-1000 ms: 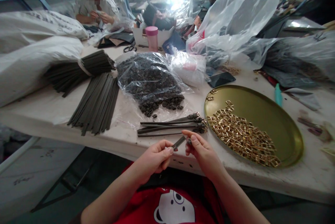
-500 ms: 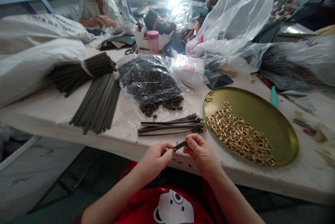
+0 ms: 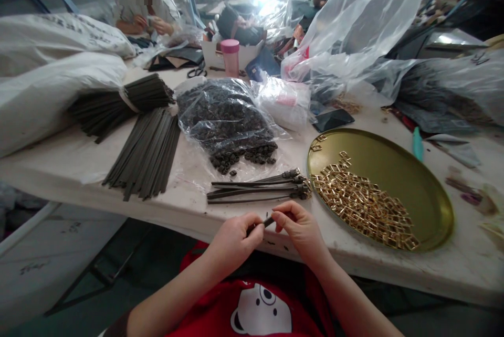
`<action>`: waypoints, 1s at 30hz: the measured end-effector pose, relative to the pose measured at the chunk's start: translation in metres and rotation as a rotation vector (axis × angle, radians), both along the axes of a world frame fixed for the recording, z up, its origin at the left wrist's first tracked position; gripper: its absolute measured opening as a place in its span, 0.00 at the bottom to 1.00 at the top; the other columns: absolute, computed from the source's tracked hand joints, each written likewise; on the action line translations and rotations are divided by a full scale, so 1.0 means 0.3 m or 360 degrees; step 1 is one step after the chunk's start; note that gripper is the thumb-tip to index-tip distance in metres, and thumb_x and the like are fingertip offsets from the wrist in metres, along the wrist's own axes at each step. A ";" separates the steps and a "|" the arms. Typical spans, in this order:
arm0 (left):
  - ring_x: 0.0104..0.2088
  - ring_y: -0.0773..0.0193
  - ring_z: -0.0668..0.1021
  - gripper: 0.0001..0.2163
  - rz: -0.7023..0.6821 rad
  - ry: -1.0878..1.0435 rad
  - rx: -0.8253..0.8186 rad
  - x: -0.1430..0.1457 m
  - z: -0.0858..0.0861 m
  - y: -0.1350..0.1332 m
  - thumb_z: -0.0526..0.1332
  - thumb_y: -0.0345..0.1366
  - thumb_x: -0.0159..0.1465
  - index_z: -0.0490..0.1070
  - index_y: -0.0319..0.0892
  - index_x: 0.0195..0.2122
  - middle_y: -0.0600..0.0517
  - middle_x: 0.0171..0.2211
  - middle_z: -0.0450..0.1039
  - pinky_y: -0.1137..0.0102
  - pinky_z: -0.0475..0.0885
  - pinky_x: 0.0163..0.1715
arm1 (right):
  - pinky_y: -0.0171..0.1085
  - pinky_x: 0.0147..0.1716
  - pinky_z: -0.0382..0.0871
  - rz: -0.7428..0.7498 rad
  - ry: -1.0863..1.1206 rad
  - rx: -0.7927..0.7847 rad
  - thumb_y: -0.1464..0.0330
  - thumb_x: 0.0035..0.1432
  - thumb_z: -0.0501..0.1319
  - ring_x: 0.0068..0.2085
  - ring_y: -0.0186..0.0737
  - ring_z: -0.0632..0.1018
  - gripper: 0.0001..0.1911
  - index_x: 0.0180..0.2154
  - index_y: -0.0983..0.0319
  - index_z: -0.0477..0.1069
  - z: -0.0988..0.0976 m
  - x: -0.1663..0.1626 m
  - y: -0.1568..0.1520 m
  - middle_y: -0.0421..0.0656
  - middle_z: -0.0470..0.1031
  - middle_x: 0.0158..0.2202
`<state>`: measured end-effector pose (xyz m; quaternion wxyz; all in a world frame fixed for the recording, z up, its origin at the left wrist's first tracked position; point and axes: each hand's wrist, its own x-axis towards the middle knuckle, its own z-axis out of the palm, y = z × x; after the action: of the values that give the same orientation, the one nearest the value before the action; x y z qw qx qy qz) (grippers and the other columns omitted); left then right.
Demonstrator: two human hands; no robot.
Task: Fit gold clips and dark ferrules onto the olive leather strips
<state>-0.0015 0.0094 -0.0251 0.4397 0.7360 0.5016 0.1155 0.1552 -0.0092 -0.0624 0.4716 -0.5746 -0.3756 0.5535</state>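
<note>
Dark strap (image 3: 269,221) between both hands, at the table (image 3: 189,212)'s front edge, near its middle. Probably light, thin and bendy, leather-like, fairly tough; not likely slippery. Best hold: thumb and index on the flat faces, close to the end. Left hand (image 3: 238,237) pinches it, fingers curled; right hand (image 3: 299,229) appears to pinch the other visible end by the fingertips, exact contact partly hidden. Forearms angle inward from the body, hands nearly meeting. Buckled straps (image 3: 252,190) lie just beyond, by the same edge.
</note>
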 end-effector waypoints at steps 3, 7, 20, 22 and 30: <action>0.24 0.69 0.65 0.09 0.0026 -0.0044 -0.0037 0.005 -0.005 0.004 0.49 0.34 0.59 0.63 0.41 0.23 0.58 0.20 0.61 0.74 0.54 0.23 | 0.32 0.23 0.63 0.0020 0.0133 -0.0075 0.59 0.46 0.64 0.21 0.31 0.69 0.13 0.30 0.62 0.71 0.000 -0.004 0.000 0.35 0.69 0.18; 0.24 0.68 0.64 0.09 0.0043 -0.0055 -0.0056 -0.001 -0.023 0.020 0.49 0.36 0.59 0.63 0.41 0.23 0.58 0.20 0.60 0.74 0.54 0.23 | 0.34 0.29 0.65 0.0064 0.0239 -0.0120 0.61 0.46 0.64 0.26 0.33 0.73 0.17 0.40 0.60 0.71 0.004 -0.007 -0.017 0.36 0.72 0.22; 0.21 0.70 0.62 0.09 -0.0012 -0.0234 -0.0417 -0.025 -0.008 0.015 0.49 0.36 0.57 0.61 0.41 0.21 0.60 0.17 0.58 0.75 0.54 0.21 | 0.41 0.38 0.67 0.0339 -0.0682 0.0494 0.66 0.54 0.57 0.38 0.44 0.74 0.12 0.41 0.57 0.73 0.003 0.028 -0.058 0.45 0.75 0.36; 0.21 0.70 0.63 0.10 -0.0099 -0.0191 -0.0371 -0.029 -0.005 0.017 0.49 0.35 0.57 0.63 0.40 0.21 0.59 0.17 0.58 0.75 0.53 0.20 | 0.41 0.38 0.67 0.0425 -0.0735 0.0545 0.66 0.54 0.58 0.38 0.45 0.74 0.11 0.40 0.56 0.74 0.011 0.032 -0.060 0.45 0.75 0.36; 0.22 0.69 0.65 0.11 -0.0152 -0.0143 -0.0268 -0.013 0.015 0.022 0.49 0.36 0.59 0.64 0.40 0.23 0.58 0.19 0.62 0.75 0.56 0.21 | 0.36 0.30 0.66 0.0463 -0.0340 0.0248 0.64 0.53 0.59 0.31 0.38 0.72 0.11 0.39 0.57 0.72 0.031 0.013 -0.056 0.41 0.73 0.31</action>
<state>-0.0053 0.0162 -0.0207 0.5271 0.7135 0.4538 0.0848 0.1591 -0.0259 -0.0532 0.3871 -0.5314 -0.5444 0.5210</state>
